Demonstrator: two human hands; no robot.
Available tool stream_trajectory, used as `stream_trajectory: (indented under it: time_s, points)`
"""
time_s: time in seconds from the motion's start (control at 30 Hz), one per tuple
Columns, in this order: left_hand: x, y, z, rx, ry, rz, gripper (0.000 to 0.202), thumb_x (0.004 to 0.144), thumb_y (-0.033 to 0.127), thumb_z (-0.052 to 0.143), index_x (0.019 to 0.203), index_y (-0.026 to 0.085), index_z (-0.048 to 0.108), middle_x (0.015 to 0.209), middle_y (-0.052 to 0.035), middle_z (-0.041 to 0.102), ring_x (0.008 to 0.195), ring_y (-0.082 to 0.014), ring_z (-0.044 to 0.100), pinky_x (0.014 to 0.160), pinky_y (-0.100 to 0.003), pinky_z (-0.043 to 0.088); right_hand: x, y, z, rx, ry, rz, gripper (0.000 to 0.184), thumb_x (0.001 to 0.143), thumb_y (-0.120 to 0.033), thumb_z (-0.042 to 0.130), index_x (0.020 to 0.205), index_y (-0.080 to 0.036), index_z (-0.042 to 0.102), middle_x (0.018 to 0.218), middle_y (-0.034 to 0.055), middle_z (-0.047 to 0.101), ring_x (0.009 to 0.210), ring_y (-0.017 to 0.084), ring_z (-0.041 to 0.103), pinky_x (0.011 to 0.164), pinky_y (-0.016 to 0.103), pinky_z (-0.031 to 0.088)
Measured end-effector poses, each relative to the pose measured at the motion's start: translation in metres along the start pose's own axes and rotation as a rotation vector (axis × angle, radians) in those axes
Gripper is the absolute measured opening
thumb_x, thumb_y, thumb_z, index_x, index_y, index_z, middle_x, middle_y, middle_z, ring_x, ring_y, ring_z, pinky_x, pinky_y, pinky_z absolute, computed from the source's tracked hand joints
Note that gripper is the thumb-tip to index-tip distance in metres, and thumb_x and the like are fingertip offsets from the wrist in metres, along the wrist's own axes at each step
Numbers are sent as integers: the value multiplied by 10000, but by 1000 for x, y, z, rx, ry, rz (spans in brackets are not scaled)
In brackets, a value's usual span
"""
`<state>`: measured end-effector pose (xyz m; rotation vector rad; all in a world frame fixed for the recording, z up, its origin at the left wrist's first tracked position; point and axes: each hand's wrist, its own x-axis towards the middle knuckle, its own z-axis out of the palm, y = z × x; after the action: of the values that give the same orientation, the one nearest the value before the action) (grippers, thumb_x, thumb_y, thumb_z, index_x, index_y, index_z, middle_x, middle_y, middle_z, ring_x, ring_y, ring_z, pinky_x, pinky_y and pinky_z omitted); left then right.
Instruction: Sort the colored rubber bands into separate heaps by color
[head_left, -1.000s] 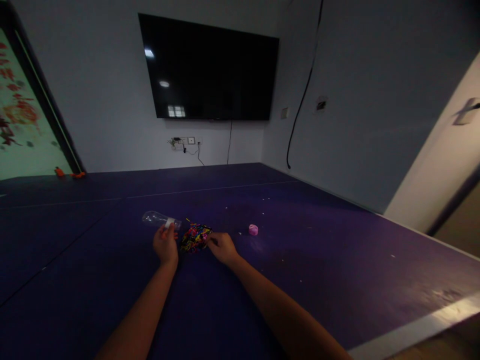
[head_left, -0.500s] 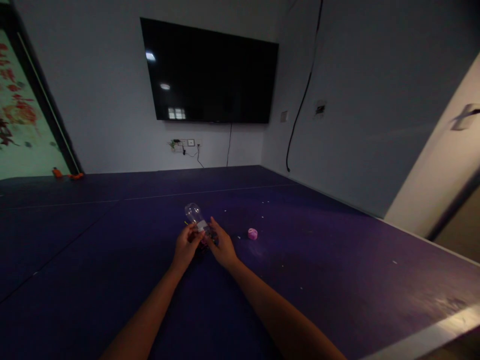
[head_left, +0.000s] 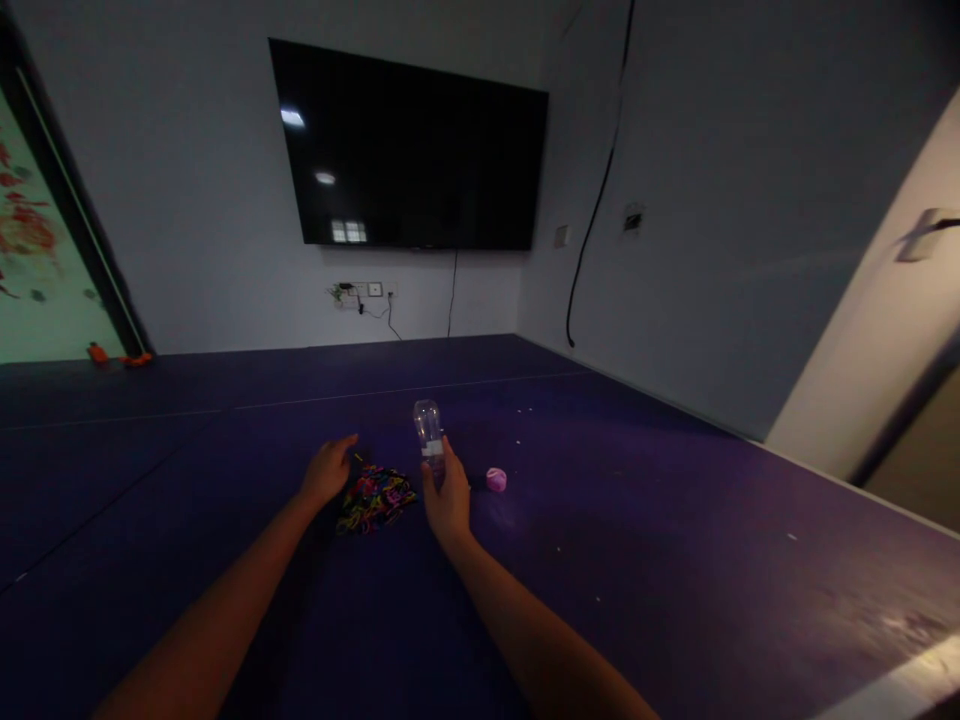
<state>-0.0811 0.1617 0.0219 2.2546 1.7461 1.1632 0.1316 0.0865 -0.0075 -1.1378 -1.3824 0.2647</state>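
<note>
A clear plastic bottle (head_left: 428,418) with a pale label band stands tilted slightly left in my right hand (head_left: 448,503). My thumb and fingers close around its lower part, so that end is partly hidden. To the left, my left hand (head_left: 327,472) is off the bottle, its fingers stretched forward and apart from anything I can make out. Between the hands lies a loose heap of many-coloured small bands (head_left: 377,498), which look like elastic hair ties. A small pink rounded object (head_left: 496,480) rests right of my right hand; its kind is unclear.
Everything lies on a wide dark purple surface (head_left: 675,560) with small white scraps scattered about. Behind it a large black television (head_left: 420,150) hangs on the wall above sockets and cables. Small orange objects (head_left: 136,359) lie at the far left edge.
My left hand has let go of the bottle and moved left. My right hand has carried the bottle rightward and turned it more upright, uncovering the heap of bands.
</note>
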Motion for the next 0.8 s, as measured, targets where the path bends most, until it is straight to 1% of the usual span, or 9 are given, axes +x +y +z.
stream_trajectory:
  time_s: [0.13, 0.2, 0.3, 0.4, 0.47, 0.53, 0.63, 0.73, 0.8]
  points:
    - [14, -4, 0, 65, -104, 76, 383, 670, 83, 500, 960, 231, 701, 941, -98, 693, 920, -246, 633, 840, -356, 468, -1, 1, 1, 2, -17, -1, 508, 891, -287, 454, 1378, -160, 385, 1235, 149, 557, 1148, 252, 521, 958, 400, 421]
    - [21, -2, 2, 93, -165, 111, 333, 654, 97, 537, 883, 261, 714, 879, -79, 696, 869, -242, 639, 813, -339, 466, -2, 1, 2, 7, -16, -5, 509, 884, -279, 466, 1377, -176, 390, 1235, 141, 559, 1149, 253, 522, 952, 400, 428]
    - [31, -1, 4, 132, -242, 155, 249, 635, 110, 579, 766, 273, 715, 740, -61, 679, 782, -236, 640, 793, -328, 453, -4, 1, 2, 22, 9, -11, 520, 873, -278, 484, 1377, -195, 388, 1223, 132, 567, 1159, 257, 516, 948, 405, 432]
    - [34, -1, 7, 165, -295, 195, 217, 613, 83, 591, 654, 268, 696, 643, -59, 648, 747, -235, 635, 805, -323, 437, -4, 1, 2, 29, 19, -2, 514, 874, -290, 482, 1372, -195, 395, 1217, 135, 569, 1161, 262, 514, 940, 408, 437]
    - [34, -1, 7, 180, -315, 215, 235, 594, 56, 591, 626, 267, 689, 641, -63, 652, 764, -240, 637, 815, -321, 431, -4, 0, 2, 24, 15, 9, 509, 877, -302, 480, 1366, -185, 404, 1219, 139, 568, 1156, 262, 518, 933, 401, 441]
    - [31, 0, 6, 189, -317, 225, 258, 589, 42, 589, 653, 268, 696, 688, -68, 675, 807, -244, 639, 827, -318, 426, -4, 0, 1, 16, 14, 15, 508, 876, -313, 483, 1360, -175, 414, 1215, 141, 572, 1144, 258, 528, 926, 389, 446]
    - [24, 4, 2, 195, -287, 206, 314, 611, 44, 576, 772, 276, 713, 794, -69, 707, 856, -243, 641, 821, -316, 430, -3, -1, 1, 14, 16, 17, 505, 873, -323, 485, 1348, -160, 433, 1193, 141, 586, 1112, 249, 548, 913, 371, 452]
    - [15, 11, -5, 204, -253, 156, 359, 653, 57, 555, 882, 286, 711, 781, -50, 713, 786, -230, 657, 750, -303, 447, -2, -2, -1, 7, 16, 28, 496, 871, -326, 483, 1334, -152, 453, 1167, 140, 599, 1074, 245, 568, 902, 362, 454]
    - [8, 16, -10, 218, -238, 118, 350, 663, 62, 547, 877, 286, 711, 733, -33, 711, 725, -222, 662, 700, -292, 450, -1, -3, -2, -5, 8, 38, 491, 865, -329, 490, 1321, -149, 472, 1147, 141, 608, 1051, 247, 577, 896, 361, 454]
